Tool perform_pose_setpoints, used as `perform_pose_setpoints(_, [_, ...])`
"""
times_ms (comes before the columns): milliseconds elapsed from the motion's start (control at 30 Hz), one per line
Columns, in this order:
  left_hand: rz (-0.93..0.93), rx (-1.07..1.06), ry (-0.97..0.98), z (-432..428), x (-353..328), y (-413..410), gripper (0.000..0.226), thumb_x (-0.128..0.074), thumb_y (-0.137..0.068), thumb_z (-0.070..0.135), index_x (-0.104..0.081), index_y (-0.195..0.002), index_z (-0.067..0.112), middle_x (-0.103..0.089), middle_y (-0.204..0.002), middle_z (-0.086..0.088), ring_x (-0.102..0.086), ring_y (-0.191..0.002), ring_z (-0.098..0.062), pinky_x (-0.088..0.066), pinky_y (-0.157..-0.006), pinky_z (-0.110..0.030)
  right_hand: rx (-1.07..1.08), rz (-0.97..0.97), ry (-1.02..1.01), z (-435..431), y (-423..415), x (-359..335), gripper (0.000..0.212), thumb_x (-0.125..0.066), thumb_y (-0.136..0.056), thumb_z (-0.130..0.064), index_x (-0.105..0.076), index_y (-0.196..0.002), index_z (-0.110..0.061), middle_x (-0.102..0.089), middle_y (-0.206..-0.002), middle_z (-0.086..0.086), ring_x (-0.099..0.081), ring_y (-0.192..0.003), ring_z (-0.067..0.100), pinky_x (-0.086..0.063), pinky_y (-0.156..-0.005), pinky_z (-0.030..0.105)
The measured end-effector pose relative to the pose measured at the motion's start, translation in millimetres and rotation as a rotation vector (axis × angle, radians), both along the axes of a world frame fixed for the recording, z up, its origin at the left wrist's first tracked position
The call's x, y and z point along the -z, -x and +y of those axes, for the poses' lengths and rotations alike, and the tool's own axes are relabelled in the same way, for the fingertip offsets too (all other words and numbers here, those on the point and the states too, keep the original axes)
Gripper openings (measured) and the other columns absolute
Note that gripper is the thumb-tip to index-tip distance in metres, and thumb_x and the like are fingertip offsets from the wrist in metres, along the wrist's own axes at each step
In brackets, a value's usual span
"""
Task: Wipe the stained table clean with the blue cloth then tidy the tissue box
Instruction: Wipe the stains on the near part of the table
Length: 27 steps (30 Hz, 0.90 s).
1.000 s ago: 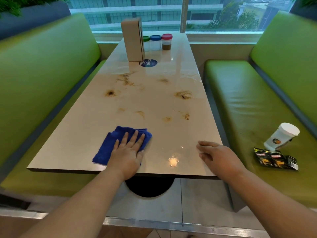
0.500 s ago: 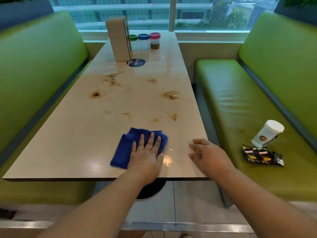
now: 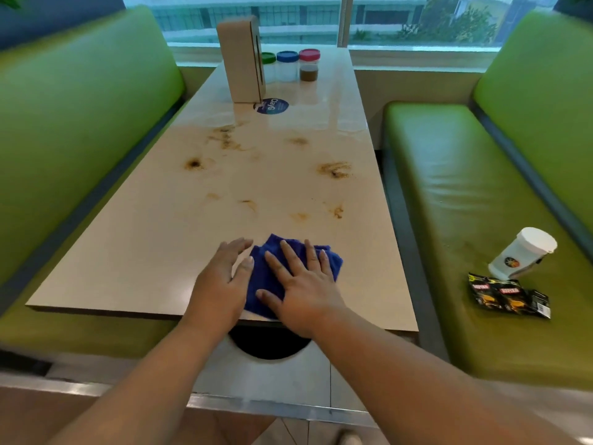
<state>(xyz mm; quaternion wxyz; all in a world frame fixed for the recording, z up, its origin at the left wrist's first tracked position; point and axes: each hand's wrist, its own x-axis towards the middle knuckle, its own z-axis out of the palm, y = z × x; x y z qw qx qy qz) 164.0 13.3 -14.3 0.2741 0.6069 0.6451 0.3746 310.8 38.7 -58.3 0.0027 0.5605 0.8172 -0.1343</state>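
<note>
The blue cloth point(image 3: 258, 284) lies crumpled near the front edge of the beige table point(image 3: 144, 252). My right hand point(image 3: 305, 290) presses flat on top of it with fingers spread. My left hand point(image 3: 221, 284) rests on the table just left of the cloth, fingers apart, its thumb side touching the cloth's edge. Brown stains mark the tabletop beyond the cloth, among them a dark spot point(image 3: 194, 163) at the left and a smear point(image 3: 335, 170) at the right. The tan tissue box point(image 3: 242, 59) stands on end at the far end of the table.
Three lidded jars, green point(image 3: 268, 64), blue point(image 3: 287, 64) and red point(image 3: 309, 64), stand beside the tissue box, with a round blue sticker point(image 3: 272, 106) in front. Green benches flank the table. A tipped white cup point(image 3: 523, 252) and black snack packets point(image 3: 507, 298) lie on the right bench.
The cloth slid right along the front edge under my left hand. My right hand then came onto the cloth, and my left hand moved off to its left side.
</note>
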Motion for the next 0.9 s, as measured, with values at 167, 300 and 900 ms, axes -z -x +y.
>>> perform_pose_setpoints(167, [0.024,-0.068,0.028,-16.4,6.2,17.5,0.029,-0.046,-0.097,0.022,-0.055,-0.123,0.031,-0.047,-0.122,0.022,-0.03,-0.127,0.006,-0.025,-0.099,-0.012,0.105,-0.109,0.029,20.4,-39.2,2.0,0.064,-0.011,-0.091,-0.068,0.011,-0.147,-0.045,0.018,-0.157,-0.013,0.024,-0.143,0.023,0.017,-0.108,0.06])
perform_pose_setpoints(300, [0.047,-0.058,0.041,-20.8,11.8,18.4,0.027,-0.05,-0.095,0.022,-0.057,-0.12,0.03,-0.048,-0.126,0.02,-0.022,-0.129,0.008,-0.023,-0.102,-0.016,0.023,-0.084,0.038,11.0,-27.4,-4.3,0.058,-0.013,-0.1,-0.05,0.011,-0.15,-0.032,0.019,-0.157,-0.009,0.023,-0.143,0.018,0.016,-0.113,0.05])
perform_pose_setpoints(900, [0.021,0.044,0.077,-16.7,18.0,24.0,0.023,-0.054,-0.093,0.022,-0.06,-0.109,0.037,-0.053,-0.126,0.02,-0.021,-0.141,-0.002,-0.026,-0.104,-0.022,0.093,-0.05,0.016,10.7,-119.8,-0.4,0.059,-0.007,-0.096,-0.054,0.003,-0.15,-0.033,0.016,-0.153,-0.016,0.015,-0.144,0.008,0.004,-0.119,0.041])
